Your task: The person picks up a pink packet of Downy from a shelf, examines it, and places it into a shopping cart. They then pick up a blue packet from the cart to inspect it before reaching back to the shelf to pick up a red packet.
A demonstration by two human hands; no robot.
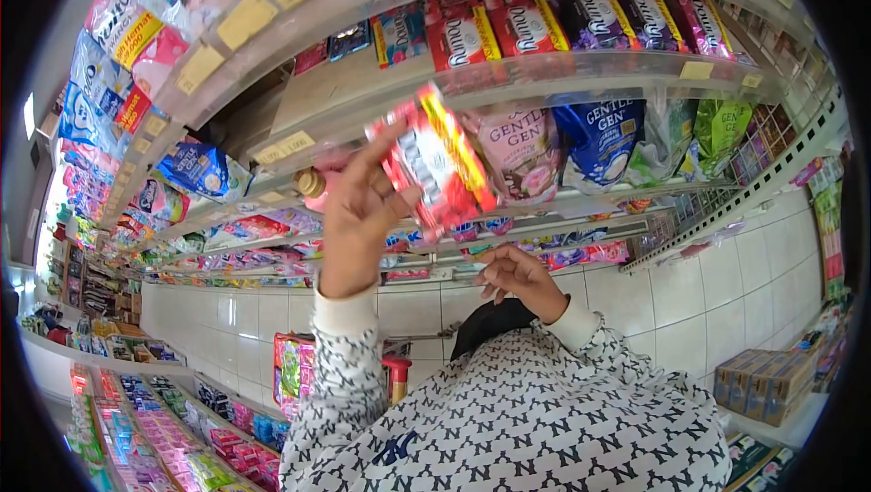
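Note:
My left hand (363, 206) grips a red Downy packet (437, 165) by its left side, holding it up in front of the shelf. The packet is tilted, with a white label and a yellow strip; it is slightly blurred. My right hand (523, 280) is lower, in front of my chest, with fingers loosely bent and apart and nothing visible in them. Behind the held packet, red Downy packets (526, 24) lie in a row on the shelf, beside purple Downy packets (594, 15). A pink Gentle Gen pouch (519, 152) stands just right of the held packet.
A blue Gentle Gen pouch (599, 142) and a green pouch (721, 133) stand on the lower shelf. Price tags line the shelf edge (626, 70). A perforated metal shelf side (726, 211) is at right. Brown cartons (762, 383) sit lower right, and tiled floor (671, 297) runs below.

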